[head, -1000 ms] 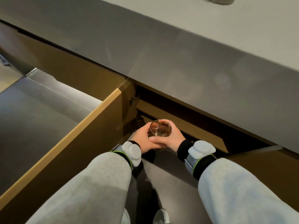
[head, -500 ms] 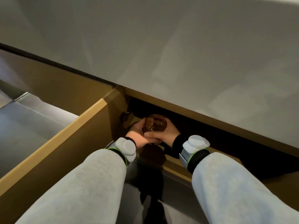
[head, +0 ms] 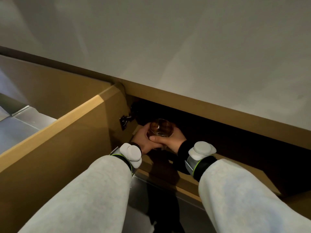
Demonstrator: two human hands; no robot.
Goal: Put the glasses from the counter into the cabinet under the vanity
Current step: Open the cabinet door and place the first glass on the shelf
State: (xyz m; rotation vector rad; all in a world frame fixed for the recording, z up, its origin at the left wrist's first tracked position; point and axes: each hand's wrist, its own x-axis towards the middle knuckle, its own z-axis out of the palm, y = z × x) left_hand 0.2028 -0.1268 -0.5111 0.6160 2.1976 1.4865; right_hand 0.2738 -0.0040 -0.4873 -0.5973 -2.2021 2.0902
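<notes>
A clear, short drinking glass [head: 161, 128] stands upright between both my hands, just inside the dark opening of the cabinet [head: 210, 125] under the vanity. My left hand [head: 143, 140] wraps its left side and my right hand [head: 170, 140] closes around its right side and front, fingers overlapping. The bottom of the glass is hidden by my fingers, so I cannot tell whether it rests on the wooden shelf [head: 190, 184].
The open cabinet door [head: 55, 143] of tan wood juts out on the left, with a dark hinge [head: 124, 121] near the glass. The grey vanity front [head: 185, 47] overhangs the opening. Grey floor [head: 21, 126] lies at far left.
Both hands have carried the glass forward, from in front of the cabinet into its dark opening. My view has dropped lower and closer to the vanity front.
</notes>
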